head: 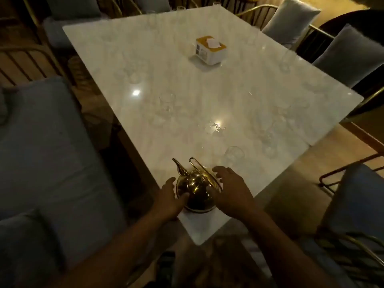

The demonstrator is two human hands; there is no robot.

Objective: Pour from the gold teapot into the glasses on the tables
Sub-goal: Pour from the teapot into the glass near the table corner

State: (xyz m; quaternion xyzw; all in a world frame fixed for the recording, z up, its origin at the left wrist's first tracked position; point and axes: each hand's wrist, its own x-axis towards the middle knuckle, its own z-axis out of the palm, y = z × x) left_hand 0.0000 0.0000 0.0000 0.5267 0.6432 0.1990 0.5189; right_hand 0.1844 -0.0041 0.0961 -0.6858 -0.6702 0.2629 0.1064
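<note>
A gold teapot (196,189) stands near the front corner of a white marble table (187,80), spout pointing away and left, its wire handle tilted up. My left hand (169,199) touches the pot's left side with fingers spread. My right hand (231,191) hovers at its right side, fingers apart, and I cannot tell if it touches. Clear glasses stand on the table: one (167,101) left of centre, one (233,155) just beyond my right hand, one (270,145) further right. Other glasses are faint in the dim light.
A white and yellow tissue box (209,49) sits toward the far side of the table. Grey cushioned chairs with gold metal frames surround it: one at the left (52,152), others at the right (353,57) and near right (357,200).
</note>
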